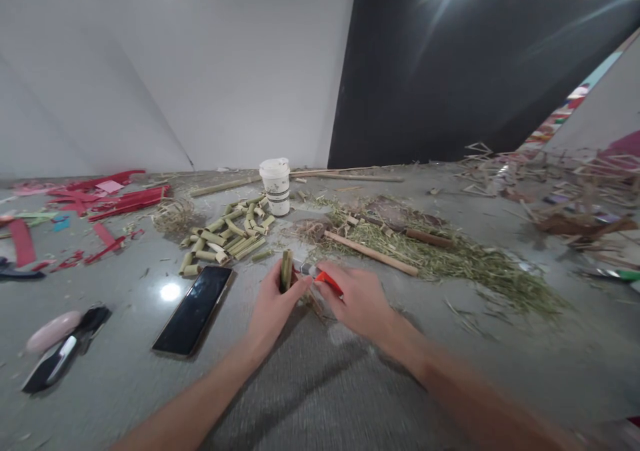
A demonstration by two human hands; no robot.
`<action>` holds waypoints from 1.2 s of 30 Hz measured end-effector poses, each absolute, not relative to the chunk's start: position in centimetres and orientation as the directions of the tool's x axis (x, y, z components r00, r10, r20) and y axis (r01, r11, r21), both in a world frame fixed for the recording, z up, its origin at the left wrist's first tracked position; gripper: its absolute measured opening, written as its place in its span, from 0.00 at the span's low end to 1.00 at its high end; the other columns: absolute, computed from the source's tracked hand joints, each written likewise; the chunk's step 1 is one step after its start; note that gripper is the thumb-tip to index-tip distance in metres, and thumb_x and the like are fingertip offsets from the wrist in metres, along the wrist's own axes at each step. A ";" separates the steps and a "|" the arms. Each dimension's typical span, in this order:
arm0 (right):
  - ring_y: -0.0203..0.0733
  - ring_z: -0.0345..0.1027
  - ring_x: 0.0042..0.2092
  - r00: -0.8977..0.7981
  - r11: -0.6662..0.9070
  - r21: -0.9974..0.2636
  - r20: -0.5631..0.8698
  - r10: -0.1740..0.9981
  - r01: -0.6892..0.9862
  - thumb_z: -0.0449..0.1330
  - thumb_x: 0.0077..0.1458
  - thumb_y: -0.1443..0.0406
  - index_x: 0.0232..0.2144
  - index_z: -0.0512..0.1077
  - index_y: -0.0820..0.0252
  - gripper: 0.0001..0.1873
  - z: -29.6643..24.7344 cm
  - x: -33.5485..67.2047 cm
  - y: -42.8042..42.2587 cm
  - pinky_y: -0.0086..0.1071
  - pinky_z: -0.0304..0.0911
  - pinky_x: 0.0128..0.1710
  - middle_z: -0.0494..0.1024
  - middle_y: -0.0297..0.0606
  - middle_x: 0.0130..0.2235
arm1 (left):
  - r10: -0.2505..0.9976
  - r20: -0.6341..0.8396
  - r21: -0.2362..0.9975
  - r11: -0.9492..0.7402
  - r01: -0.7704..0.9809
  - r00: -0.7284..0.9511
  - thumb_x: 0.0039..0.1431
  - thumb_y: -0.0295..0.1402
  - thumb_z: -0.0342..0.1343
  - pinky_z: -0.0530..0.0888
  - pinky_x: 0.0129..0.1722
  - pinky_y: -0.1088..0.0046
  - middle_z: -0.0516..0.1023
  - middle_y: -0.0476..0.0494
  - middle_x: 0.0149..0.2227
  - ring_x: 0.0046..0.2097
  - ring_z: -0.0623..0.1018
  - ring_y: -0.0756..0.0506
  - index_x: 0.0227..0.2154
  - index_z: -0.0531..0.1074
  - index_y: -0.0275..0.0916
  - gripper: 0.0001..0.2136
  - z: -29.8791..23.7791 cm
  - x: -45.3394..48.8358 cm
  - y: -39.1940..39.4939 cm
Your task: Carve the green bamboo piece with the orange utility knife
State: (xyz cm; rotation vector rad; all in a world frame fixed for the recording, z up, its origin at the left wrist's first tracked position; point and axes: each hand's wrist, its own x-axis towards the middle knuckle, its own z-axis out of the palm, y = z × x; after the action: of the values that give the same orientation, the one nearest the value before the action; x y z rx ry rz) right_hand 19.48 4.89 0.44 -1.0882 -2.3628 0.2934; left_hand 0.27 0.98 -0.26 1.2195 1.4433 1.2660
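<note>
My left hand (274, 297) is closed around a short upright green stalk piece (287, 271), bamboo-like and pale green. In my right hand (357, 297) is an orange-handled knife (329, 282), its fingers wrapped round the handle. The knife's greyish metal end points left toward the stalk piece, close to my left thumb; whether it touches is too blurred to tell. Just beyond my left hand lies a heap of cut stalk pieces (233, 232). A thin wooden stick (373, 253) rests beyond my right hand.
A white lidded paper cup (276, 187) stands behind the heap. Green plant shavings (470, 274) spread to the right. On the left lie a black phone (194, 311), a pink oval object (54, 331) and red strips (127, 202). Thin wooden frames (500, 171) sit far right.
</note>
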 end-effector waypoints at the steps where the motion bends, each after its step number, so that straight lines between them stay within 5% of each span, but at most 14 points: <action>1: 0.42 0.70 0.32 -0.545 0.652 -0.398 0.359 0.758 0.645 0.50 0.76 0.57 0.47 0.75 0.55 0.15 0.3 19.5 5.0 0.34 0.48 0.31 0.83 0.37 0.35 | 0.985 0.003 0.990 0.021 0.141 -0.173 0.62 0.46 0.64 0.63 0.29 0.73 0.67 0.55 0.27 0.27 0.65 0.50 0.33 0.67 0.42 0.15 -0.3 0.3 1.0; 14: 0.40 0.67 0.32 -0.594 0.632 -0.391 0.229 0.771 0.669 0.57 0.73 0.58 0.44 0.76 0.56 0.11 0.4 19.2 4.9 0.33 0.44 0.31 0.82 0.37 0.35 | 0.989 0.009 0.985 0.017 0.173 -0.149 0.59 0.45 0.67 0.67 0.33 0.73 0.73 0.52 0.34 0.33 0.69 0.48 0.41 0.72 0.41 0.16 0.1 0.2 0.9; 36: 0.39 0.65 0.31 -0.580 0.611 -0.349 0.199 0.790 0.711 0.55 0.74 0.58 0.39 0.75 0.56 0.12 0.7 19.5 5.4 0.34 0.42 0.32 0.81 0.36 0.32 | 0.999 -0.047 0.999 0.046 -0.024 -0.009 0.64 0.48 0.65 0.63 0.29 0.74 0.64 0.56 0.29 0.29 0.63 0.51 0.39 0.67 0.42 0.17 -0.3 0.3 0.7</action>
State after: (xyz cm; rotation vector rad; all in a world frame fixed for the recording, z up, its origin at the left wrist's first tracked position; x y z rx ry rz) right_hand 19.52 5.42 0.71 -1.2102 -2.5052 0.3302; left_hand 0.32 0.72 -0.26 1.1528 1.2200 1.1929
